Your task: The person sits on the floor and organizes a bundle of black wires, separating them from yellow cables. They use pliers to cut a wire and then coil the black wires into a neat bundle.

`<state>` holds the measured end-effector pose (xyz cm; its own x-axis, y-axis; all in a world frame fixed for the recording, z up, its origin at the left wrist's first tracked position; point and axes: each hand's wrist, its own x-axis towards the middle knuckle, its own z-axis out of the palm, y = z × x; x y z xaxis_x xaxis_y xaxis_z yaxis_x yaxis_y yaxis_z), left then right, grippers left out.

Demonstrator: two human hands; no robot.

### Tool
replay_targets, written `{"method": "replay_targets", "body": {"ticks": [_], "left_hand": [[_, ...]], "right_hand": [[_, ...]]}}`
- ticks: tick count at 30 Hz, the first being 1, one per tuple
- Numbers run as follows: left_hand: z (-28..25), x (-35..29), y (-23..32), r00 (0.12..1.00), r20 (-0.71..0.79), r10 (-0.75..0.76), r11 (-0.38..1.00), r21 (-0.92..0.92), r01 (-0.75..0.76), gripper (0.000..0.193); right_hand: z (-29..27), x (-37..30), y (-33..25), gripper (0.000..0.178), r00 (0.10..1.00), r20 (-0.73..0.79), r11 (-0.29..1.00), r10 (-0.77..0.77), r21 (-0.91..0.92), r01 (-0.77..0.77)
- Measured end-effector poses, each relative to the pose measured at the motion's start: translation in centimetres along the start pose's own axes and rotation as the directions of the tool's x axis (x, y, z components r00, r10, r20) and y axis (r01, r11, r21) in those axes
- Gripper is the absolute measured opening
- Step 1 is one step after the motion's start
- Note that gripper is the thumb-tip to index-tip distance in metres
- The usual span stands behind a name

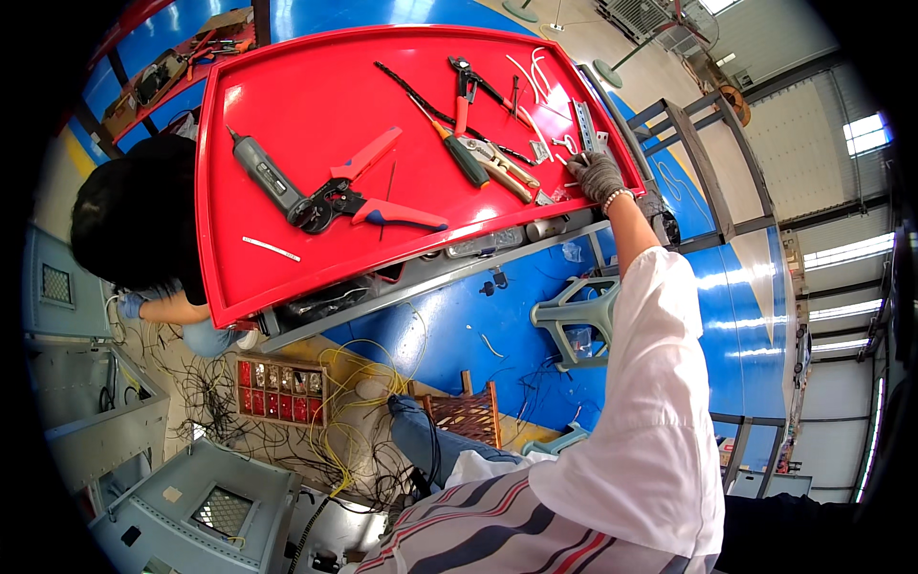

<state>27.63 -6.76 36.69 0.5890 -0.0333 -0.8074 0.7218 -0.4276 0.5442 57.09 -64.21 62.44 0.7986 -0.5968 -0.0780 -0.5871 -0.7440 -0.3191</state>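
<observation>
My right hand [595, 176], in a grey knit glove, reaches to the right end of a red tray-like tabletop [316, 86]. Its fingers are bent together over small parts; what they hold, if anything, is hidden. Just beyond them lie a slotted metal rail [584, 126] and short white tube pieces [541, 80]. Left of the hand are locking pliers [499, 165], a green-handled screwdriver [466, 161] and red-handled pliers [463, 96]. Further left rest a crimping tool [368, 203] with red and blue grips and a grey cordless screwdriver [277, 182]. My left hand is out of view.
At the left, a person bends down, a blue-gloved hand [130, 305] beside grey metal cabinets [86, 407]. Tangled black and yellow wires surround a compartment box [280, 390] on the floor. A green plastic stool [577, 320] stands under the table's near side; metal frames [703, 163] stand right.
</observation>
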Motion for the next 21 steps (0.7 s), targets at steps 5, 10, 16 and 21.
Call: {"method": "replay_targets", "body": {"ticks": [5, 10, 16, 21], "left_hand": [[0.1, 0.2, 0.6, 1.0, -0.002, 0.018, 1.0, -0.008, -0.018, 0.033], [-0.3, -0.6, 0.3, 0.998, 0.004, 0.055, 0.998, -0.02, -0.055, 0.034], [0.6, -4.8, -2.8, 0.995, -0.087, 0.052, 0.994, -0.094, -0.061, 0.034], [3.5, -6.0, -6.6, 0.996, -0.033, 0.087, 0.984, -0.153, -0.091, 0.034]], "right_hand": [[0.5, 0.9, 1.3, 0.018, 0.999, -0.035, 0.999, -0.023, 0.025, 0.024], [-0.1, 0.7, 3.1, 0.006, 0.907, -0.346, 0.932, -0.24, 0.178, 0.315], [0.1, -18.7, -16.2, 0.025, 0.866, 0.117, 0.789, -0.486, 0.484, 0.377], [14.0, -33.5, -14.2, 0.018, 0.407, 0.589, 0.685, -0.698, 0.716, 0.138]]}}
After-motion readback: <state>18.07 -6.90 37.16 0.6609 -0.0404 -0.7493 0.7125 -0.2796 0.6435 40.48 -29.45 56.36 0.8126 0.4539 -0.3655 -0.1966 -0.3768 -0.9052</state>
